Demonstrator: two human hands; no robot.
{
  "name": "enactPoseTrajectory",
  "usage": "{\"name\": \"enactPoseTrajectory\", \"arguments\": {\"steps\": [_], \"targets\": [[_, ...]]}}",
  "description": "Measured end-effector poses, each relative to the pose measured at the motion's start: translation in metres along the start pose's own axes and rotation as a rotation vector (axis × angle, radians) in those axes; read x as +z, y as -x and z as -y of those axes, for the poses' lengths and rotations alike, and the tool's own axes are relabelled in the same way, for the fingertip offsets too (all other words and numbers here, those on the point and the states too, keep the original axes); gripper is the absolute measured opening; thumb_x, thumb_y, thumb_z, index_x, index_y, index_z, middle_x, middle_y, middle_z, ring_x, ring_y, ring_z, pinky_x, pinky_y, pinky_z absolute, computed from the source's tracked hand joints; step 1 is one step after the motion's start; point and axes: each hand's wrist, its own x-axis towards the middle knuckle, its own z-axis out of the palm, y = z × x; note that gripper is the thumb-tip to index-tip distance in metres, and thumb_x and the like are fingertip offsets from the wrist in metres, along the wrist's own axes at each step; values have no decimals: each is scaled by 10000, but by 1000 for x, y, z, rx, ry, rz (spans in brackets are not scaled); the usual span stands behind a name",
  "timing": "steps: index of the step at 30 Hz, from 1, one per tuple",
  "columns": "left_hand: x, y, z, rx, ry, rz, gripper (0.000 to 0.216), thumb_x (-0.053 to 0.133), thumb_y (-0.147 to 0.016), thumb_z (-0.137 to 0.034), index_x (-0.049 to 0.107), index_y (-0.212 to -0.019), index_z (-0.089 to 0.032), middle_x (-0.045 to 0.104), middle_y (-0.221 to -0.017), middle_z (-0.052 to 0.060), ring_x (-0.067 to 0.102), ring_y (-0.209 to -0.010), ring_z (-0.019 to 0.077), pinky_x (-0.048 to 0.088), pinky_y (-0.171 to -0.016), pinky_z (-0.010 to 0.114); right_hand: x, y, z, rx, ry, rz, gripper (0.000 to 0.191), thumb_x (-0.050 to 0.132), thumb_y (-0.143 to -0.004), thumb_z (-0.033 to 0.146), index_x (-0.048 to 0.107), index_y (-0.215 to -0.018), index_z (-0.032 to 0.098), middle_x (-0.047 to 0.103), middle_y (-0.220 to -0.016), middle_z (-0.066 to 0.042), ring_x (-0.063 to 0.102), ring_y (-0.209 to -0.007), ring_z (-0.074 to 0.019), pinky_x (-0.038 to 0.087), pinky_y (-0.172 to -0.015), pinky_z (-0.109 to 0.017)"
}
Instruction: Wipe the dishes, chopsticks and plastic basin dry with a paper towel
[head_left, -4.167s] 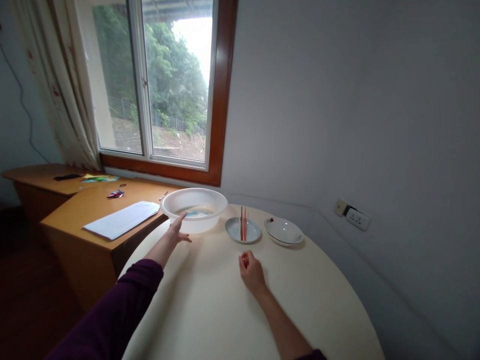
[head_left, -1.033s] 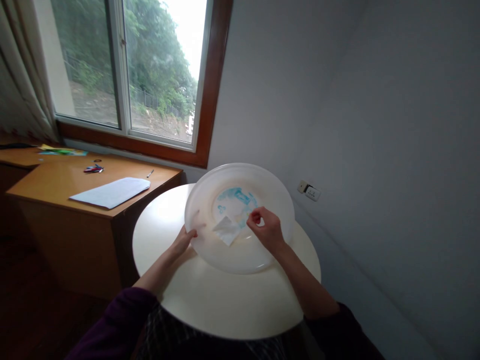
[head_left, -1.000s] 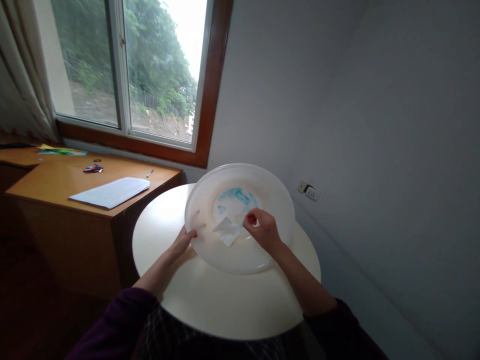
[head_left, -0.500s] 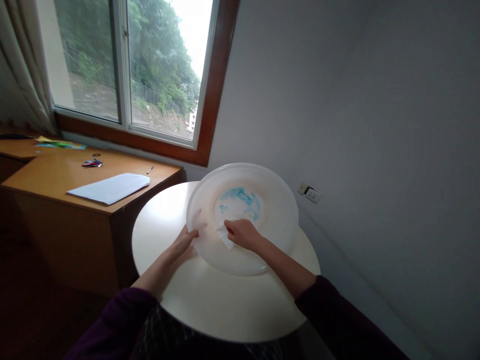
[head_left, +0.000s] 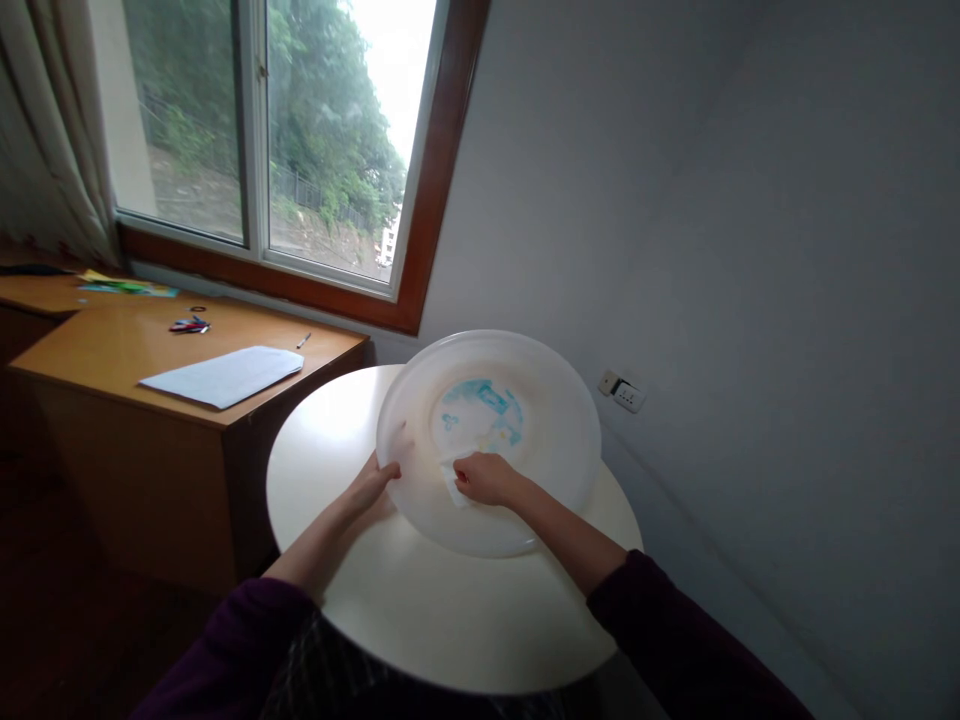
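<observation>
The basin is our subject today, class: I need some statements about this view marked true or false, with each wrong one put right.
1. The left hand grips the edge of the basin. True.
2. The print inside the basin is bright red. False: the print is mostly blue.
3. The right hand is closed, partly covering a white piece in the basin. True.
4. A white paper lies on the wooden desk. True.
5. The basin is over the wooden desk. False: it is over the round white table.
6. The wall socket is left of the window. False: in the picture, the wall socket is right of the window.
</observation>
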Motion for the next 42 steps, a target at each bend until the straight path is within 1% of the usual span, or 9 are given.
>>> {"name": "enactPoseTrajectory", "arguments": {"steps": [5, 11, 17, 23, 27, 30, 34, 38, 42], "targets": [[0, 2, -3, -25, 5, -4, 734, 500, -536, -173, 478, -1269, -132, 617, -1095, 91, 530, -935, 261, 460, -743, 330, 4, -3, -3, 2, -11, 61, 242, 459, -790, 201, 661, -921, 185, 688, -969, -106, 638, -883, -236, 416, -633, -277], [4, 3, -8, -23, 37, -13, 742, 490, -498, -168, 497, -1239, -143, 599, -1156, 91, 514, -971, 269, 442, -768, 329, 17, -12, -2, -10, -21, 196, 242, 492, -776, 161, 686, -916, 129, 686, -989, -160, 646, -904, -261, 453, -666, -289], [0, -1, -2, -27, 9, -26, 646, 510, -485, -208, 547, -1125, -127, 648, -985, 90, 516, -769, 221, 404, -603, 292, 26, -36, 7, -23, -55, 210, 241, 474, -812, 134, 677, -908, 49, 668, -1006, -219, 627, -958, -273, 465, -770, -331], [-5, -3, 1, -6, 1, -8, 523, 528, -495, -237, 588, -1002, -123, 617, -746, 46, 483, -669, 191, 372, -594, 288, 4, -64, 21, -53, -188, 184, 133, 542, -782, 137, 662, -815, 91, 691, -938, -151, 628, -885, -228, 467, -798, -365], [-6, -2, 0, -32, 1, -17, 400, 515, -491, -206, 622, -873, -150, 603, -686, 33, 500, -700, 212, 384, -619, 299, -16, -83, 20, -62, -364, 148, 123, 530, -746, 131, 644, -700, 122, 699, -758, -92, 625, -674, -168, 485, -638, -262], [-6, -1, 0, -69, 21, -20, 410, 507, -484, -176, 622, -876, -144, 640, -751, 48, 518, -710, 213, 399, -624, 300, -30, -94, 13, -51, -491, 78, 135, 501, -764, 132, 629, -719, 126, 684, -710, -45, 593, -572, -104, 462, -548, -186], [-5, 0, -4, -92, 59, -21, 590, 487, -486, -143, 583, -1068, -124, 660, -1016, 89, 552, -819, 231, 426, -658, 303, -50, -100, -2, 27, -557, -70, 143, 488, -776, 96, 619, -832, 113, 687, -751, -37, 589, -581, -80, 447, -541, -153], [-3, 3, -11, -89, 37, -12, 641, 476, -507, -140, 574, -1140, -124, 567, -1255, 106, 522, -1041, 267, 438, -725, 298, -72, -95, -25, 176, -486, -180, 149, 506, -760, 97, 633, -838, 111, 693, -742, -42, 612, -644, -108, 449, -600, -175], [-4, 3, -12, -94, 50, 11, 681, 470, -512, -134, 549, -1189, -137, 511, -1331, 104, 498, -1131, 283, 454, -792, 323, -86, -81, -49, 339, -351, -238, 134, 548, -729, 157, 665, -793, 149, 705, -838, -74, 639, -820, -186, 459, -708, -240]]}}
